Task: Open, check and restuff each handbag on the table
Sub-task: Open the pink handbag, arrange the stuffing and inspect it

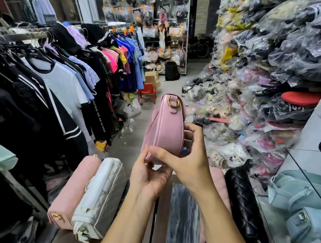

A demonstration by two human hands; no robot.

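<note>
We note the small pink handbag [166,128] held clear above the desk [183,215], between both hands and not resting on anything. Its long axis runs from the near end, at the hands, up and away to the far end, where a gold ring [173,102] sits. The left hand [150,175] supports the near end from below left, its fingers [146,153] pinching the lower edge. The right hand [188,158] clasps the near right side, thumb across the seam and fingers [195,131] curled round the right edge. No closure is visible; we judge it lies on the right face, nearer the right hand, which looks better placed to open it. A pink bag [73,192] and a white quilted bag [100,199] lie on the desk at left, and a black quilted bag [244,202] at right
</note>
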